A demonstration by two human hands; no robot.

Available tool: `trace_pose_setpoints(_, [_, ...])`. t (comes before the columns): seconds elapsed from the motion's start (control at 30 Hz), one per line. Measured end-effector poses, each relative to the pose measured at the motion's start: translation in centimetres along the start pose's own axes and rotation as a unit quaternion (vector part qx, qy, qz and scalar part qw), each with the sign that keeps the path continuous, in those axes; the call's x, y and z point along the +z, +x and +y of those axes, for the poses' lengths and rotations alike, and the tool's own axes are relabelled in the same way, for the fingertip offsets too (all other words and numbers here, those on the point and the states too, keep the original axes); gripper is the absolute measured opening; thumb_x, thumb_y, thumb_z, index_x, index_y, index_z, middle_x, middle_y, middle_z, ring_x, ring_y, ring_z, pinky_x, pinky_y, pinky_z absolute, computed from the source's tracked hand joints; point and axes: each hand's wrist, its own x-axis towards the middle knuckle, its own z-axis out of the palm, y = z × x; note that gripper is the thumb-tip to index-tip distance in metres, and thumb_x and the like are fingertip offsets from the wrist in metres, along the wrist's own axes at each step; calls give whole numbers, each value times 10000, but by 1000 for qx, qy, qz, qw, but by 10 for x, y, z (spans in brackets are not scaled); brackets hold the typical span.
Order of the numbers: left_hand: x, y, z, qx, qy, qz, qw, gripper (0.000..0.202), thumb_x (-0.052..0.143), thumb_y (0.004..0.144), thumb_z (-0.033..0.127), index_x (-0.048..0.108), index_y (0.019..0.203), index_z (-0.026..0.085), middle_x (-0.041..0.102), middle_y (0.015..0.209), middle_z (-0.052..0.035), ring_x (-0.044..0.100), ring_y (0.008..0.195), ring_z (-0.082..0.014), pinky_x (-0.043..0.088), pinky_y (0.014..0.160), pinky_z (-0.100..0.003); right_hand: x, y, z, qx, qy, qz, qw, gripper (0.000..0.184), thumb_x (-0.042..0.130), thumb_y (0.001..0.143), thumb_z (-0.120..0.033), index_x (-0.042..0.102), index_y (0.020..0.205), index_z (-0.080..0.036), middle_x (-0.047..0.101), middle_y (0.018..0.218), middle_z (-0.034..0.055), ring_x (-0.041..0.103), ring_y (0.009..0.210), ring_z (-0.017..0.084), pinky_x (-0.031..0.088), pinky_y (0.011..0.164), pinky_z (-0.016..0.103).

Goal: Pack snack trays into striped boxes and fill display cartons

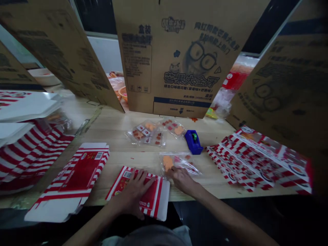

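Note:
My left hand point(135, 191) lies flat with fingers spread on a flattened red-and-white striped carton point(153, 201) at the table's front edge. My right hand point(181, 179) rests just right of that carton, its fingers curled on the near edge of a clear plastic bag of orange snack pieces point(176, 162). Two more clear snack bags point(148, 133) point(174, 127) lie farther back in the middle of the table.
A blue tape dispenser point(193, 140) sits right of the bags. Flattened striped cartons are stacked at right point(258, 159) and left point(30, 150), with one unfolded carton point(77, 174) near left. Tall brown cardboard boxes point(179, 58) wall the back of the wooden table point(115, 126).

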Motion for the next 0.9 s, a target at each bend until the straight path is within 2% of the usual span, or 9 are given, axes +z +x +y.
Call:
trace_pose_setpoints(0.13, [11,-6,15,-42,23,36,998,1281,813,402,462,225,1506,183,234,1532,-257,158,1411,-478,47,1120,-658,-7,8,25,25,82,49,995,110,542,886,-175,634,827,-162,655,874,53,594,809,164,408,710,245])
trace_pose_setpoints(0.2, [13,-7,23,-63,26,43,997,1267,798,410,466,229,1504,179,252,1529,-249,185,1405,-474,74,1124,-647,-14,29,40,54,99,106,988,112,545,897,-211,640,906,-155,649,972,74,572,936,176,407,810,251])
trace_pose_setpoints(0.27, [15,-7,29,-77,22,48,996,1261,790,409,471,234,1501,170,234,1537,-244,187,1403,-475,93,1126,-637,-15,56,52,81,105,130,983,153,561,880,-205,644,993,-144,638,1064,99,543,1016,193,391,867,268])
trace_pose_setpoints(0.37, [18,-10,31,-84,17,54,995,1255,783,405,475,244,1496,169,217,1543,-240,181,1401,-481,93,1123,-639,-8,94,59,83,102,87,987,87,586,816,-146,664,853,-138,667,921,82,569,868,179,395,761,246])
trace_pose_setpoints(0.47, [22,-17,24,-93,13,68,993,1246,784,400,484,263,1490,178,264,1528,-230,217,1394,-466,83,1131,-626,-6,111,55,68,107,83,988,122,536,806,-111,620,727,-149,647,758,41,544,702,145,356,649,223])
trace_pose_setpoints(0.57, [23,-22,14,-129,10,99,987,1193,768,432,471,294,1474,135,317,1493,-248,252,1382,-453,91,1139,-603,-18,99,49,72,108,127,983,160,446,878,-168,593,817,-160,637,781,45,521,686,153,334,637,241])
trace_pose_setpoints(0.7, [25,-15,6,-178,8,166,970,1113,734,488,474,329,1444,75,374,1426,-290,297,1348,-461,129,1125,-598,-30,60,49,94,122,183,971,207,364,924,-226,563,941,-170,626,834,48,528,718,167,352,650,252])
trace_pose_setpoints(0.8, [25,-3,7,-191,5,218,957,1084,725,506,493,347,1432,75,395,1394,-291,336,1312,-458,142,1114,-599,-21,35,46,103,192,196,956,274,386,906,-217,567,1106,-171,635,838,39,566,739,171,400,665,252])
trace_pose_setpoints(0.9, [24,9,10,-191,7,249,949,1075,737,501,475,360,1428,84,383,1391,-288,337,1303,-461,123,1116,-600,-9,20,36,72,238,155,956,357,394,905,-182,585,1206,-186,642,932,60,591,834,173,439,740,263])
